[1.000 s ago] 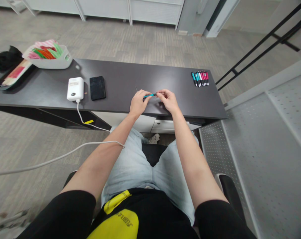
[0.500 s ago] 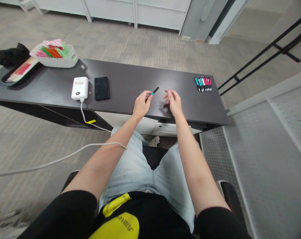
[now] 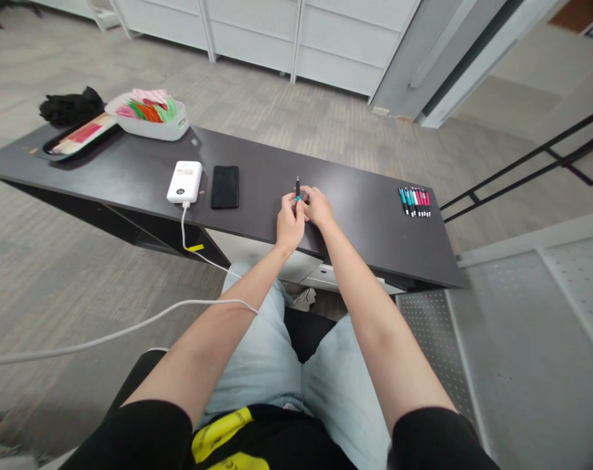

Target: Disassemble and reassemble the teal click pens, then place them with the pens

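Note:
Over the front of the dark tabletop, my left hand is closed on a black pen with a teal barrel. The pen stands nearly upright in the picture, its dark tip pointing away from me. Curled in from the right, my right hand has its fingertips at the same pen, beside the left fingers. The pen's lower end is hidden by my fingers. Toward the table's right end lies a row of several pens, side by side, in teal, white and red-pink with black parts.
A black phone lies left of my hands, beside a white power bank with a cable running past my left arm. At the far left are a white basket of colourful items, a black tray and black cloth.
My right hand, earlier apart with loose fingers, has come left to the pen. The pen has turned from slanting right to nearly upright. The view has shifted, so the table sits lower and further right.

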A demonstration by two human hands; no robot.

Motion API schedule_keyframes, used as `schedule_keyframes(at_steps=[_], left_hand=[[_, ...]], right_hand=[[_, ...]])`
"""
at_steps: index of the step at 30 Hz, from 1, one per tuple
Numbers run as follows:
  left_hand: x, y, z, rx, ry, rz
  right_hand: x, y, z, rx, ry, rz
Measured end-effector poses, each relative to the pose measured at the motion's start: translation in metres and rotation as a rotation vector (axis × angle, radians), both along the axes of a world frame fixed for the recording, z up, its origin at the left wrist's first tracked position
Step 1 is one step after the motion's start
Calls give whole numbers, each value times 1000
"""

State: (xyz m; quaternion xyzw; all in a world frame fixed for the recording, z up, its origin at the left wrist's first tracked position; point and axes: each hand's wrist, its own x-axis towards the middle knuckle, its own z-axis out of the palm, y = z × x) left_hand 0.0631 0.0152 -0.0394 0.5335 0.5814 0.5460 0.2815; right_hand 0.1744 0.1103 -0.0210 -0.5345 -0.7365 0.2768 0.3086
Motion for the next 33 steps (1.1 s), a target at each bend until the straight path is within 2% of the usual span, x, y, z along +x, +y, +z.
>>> schedule_keyframes(at_steps=[3,7,11,14,18,25,33], left_hand=[[0,-1,2,-14,8,2],[0,-1,8,-57,-51,-27],[0,-5,17,-29,94,-58],[0,-10,22,2,222,-145],[1,-14,24,-17,391,-252],[-2,-14,27,-17,575,-333],[-4,-11,25,-7,604,-325]], right_hand=[[-4,4,2,-3,-44,33],[13,-6,5,23,63,6],[58,-37,8,-28,288,-127],[99,-63,6,-47,428,-234],[136,-86,1,-45,517,-265],[136,-94,2,-95,434,-231],[133,-97,1,-83,453,-111]])
